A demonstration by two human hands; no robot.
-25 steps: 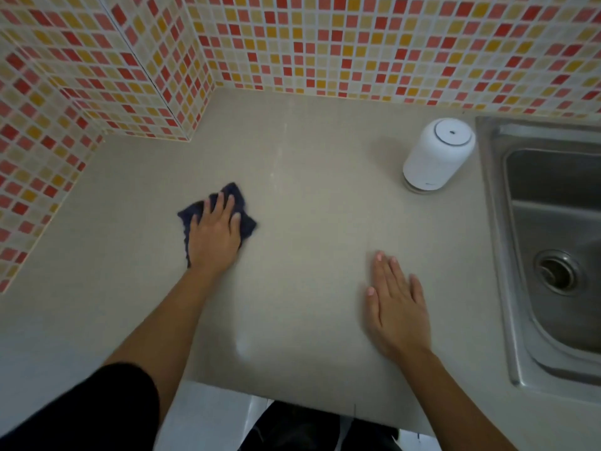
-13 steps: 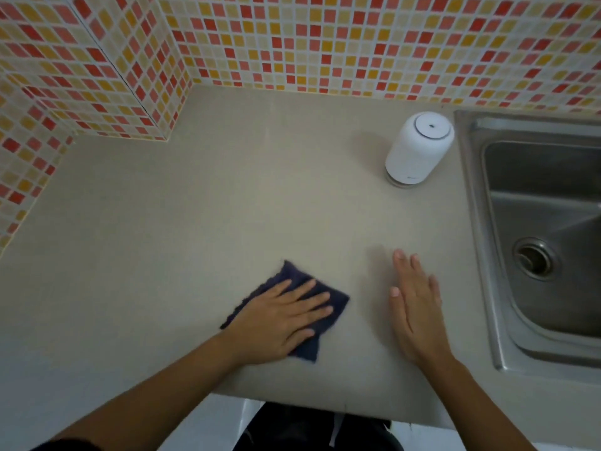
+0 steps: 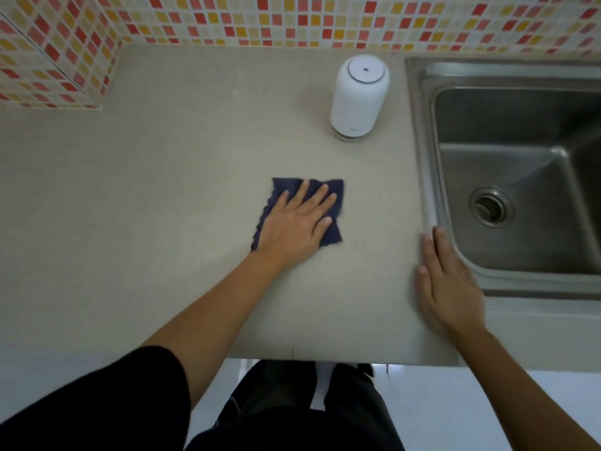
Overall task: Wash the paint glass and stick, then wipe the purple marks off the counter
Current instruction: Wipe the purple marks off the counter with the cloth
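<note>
Cloth [image 3: 332, 234]: dark blue, small, ragged edge on its left side, lying flat on the worktop [image 3: 162, 206], roughly mid-frame. Your left hand [image 3: 294, 224] is on top of it, palm down, fingers straight and slightly spread, pointing up and right toward the back wall. The hand presses the cloth, no pinch and no curl. The cloth shows past the fingertips along the top, at the lower right by the thumb and along the left side.

The worktop is beige and matte. Your left forearm crosses it from the lower left, with a black sleeve [image 3: 113, 402] at the bottom corner.

Your right hand [image 3: 447, 288] is well apart from the cloth, flat on the worktop at its right side, fingers straight and held together. The fingertips reach the left rim of the sink [image 3: 419, 141]. It is a bit blurred and holds nothing.

The sink is steel, with its basin on the right and a round drain [image 3: 491, 206] in the bottom.

A white canister [image 3: 359, 96] stands upright behind the cloth, just left of the sink's rim, apart from both hands. It has a rounded top with a ring and a small dot in the middle.

The back and left walls are mosaic tile [image 3: 292, 17] in red, orange, yellow and cream. Below the worktop's front edge you can see dark trousers [image 3: 292, 402] and a white floor [image 3: 487, 411].
</note>
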